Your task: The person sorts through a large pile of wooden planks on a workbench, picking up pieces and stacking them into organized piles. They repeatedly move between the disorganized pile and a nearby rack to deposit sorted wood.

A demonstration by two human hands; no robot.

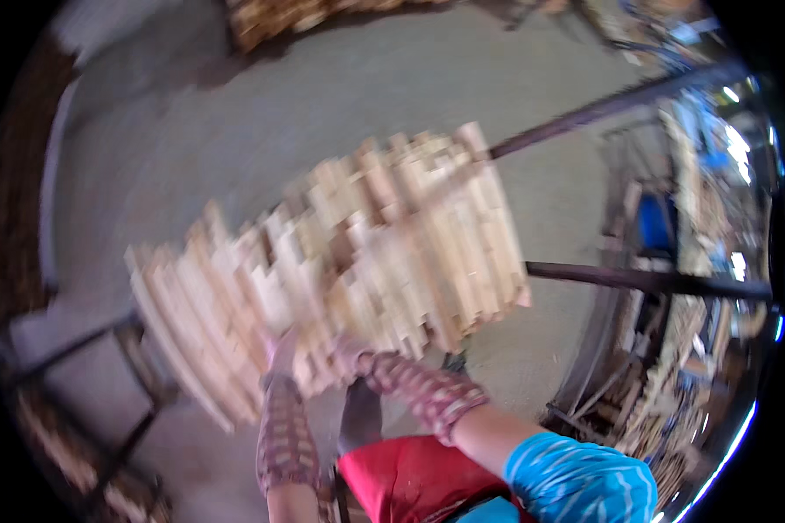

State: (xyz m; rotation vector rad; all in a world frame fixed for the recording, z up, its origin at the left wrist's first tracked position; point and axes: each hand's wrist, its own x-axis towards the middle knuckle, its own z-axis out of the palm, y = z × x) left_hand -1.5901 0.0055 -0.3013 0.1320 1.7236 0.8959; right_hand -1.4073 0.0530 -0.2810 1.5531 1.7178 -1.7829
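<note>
A broad stack of pale wooden slats (410, 253) lies before me, the pieces side by side with uneven ends. My left hand (279, 346) reaches to the near edge of the stack, left of its middle. A little to the right, my right hand (350, 349) is at the same edge. Both hands look to be on or against the slats, but motion blur hides the fingers and whether they grip a piece. Patterned sleeve covers (286, 427) wrap both forearms.
Dark metal bars (645, 279) run from the stack to the right, and another frame (131, 349) stands at its left. More wood (305, 17) is piled at the far side. Cluttered timber (672, 401) and a blue object (654, 220) are at the right.
</note>
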